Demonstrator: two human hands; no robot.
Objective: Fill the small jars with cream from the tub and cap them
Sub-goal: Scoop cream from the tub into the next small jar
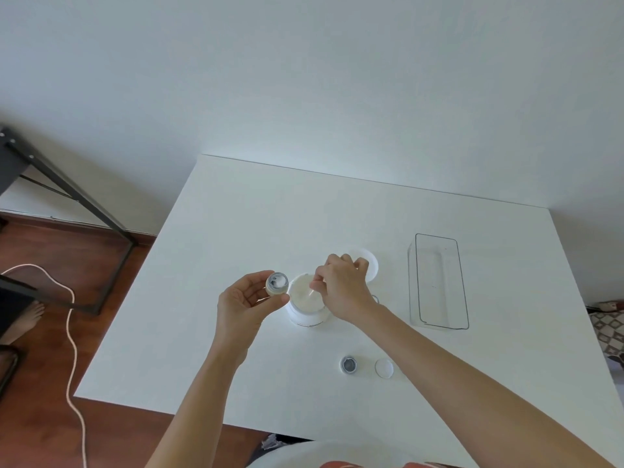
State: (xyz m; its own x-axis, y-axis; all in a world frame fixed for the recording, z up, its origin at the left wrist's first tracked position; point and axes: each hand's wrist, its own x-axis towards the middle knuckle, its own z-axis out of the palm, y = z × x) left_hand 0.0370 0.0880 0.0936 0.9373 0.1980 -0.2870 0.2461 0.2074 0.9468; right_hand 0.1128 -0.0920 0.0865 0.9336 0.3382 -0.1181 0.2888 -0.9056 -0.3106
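Head view: small clear round jar [277, 284], open-mouthed and tilted toward the camera, pinched between thumb and curled fingers of the left hand [245, 303], held just beside the rim of the wide white plastic tub of cream [305, 304]. A little white cream already showing inside the jar. Right hand [344, 288] over the tub, fingertips pinched round a thin white spatula [312, 292] whose tip dips into the cream.

Probably light and rigid, that jar; likely slick once smeared, so best held by the side wall, clear of the mouth. Cream soft and sticky, apt to cling to the spatula and string across the gap. Tub broad and low, unlikely to tip.

Round white tub lid [369, 265] lying flat behind the right hand, partly hidden. Nearer the table edge, a second small open jar [348, 364] standing upright, and just beside it a small clear round cap [384, 368], both well apart from the tub. Clear rectangular plastic box [439, 282] to the right on the white table [236, 231], out of the way. Nothing between jar and tub.
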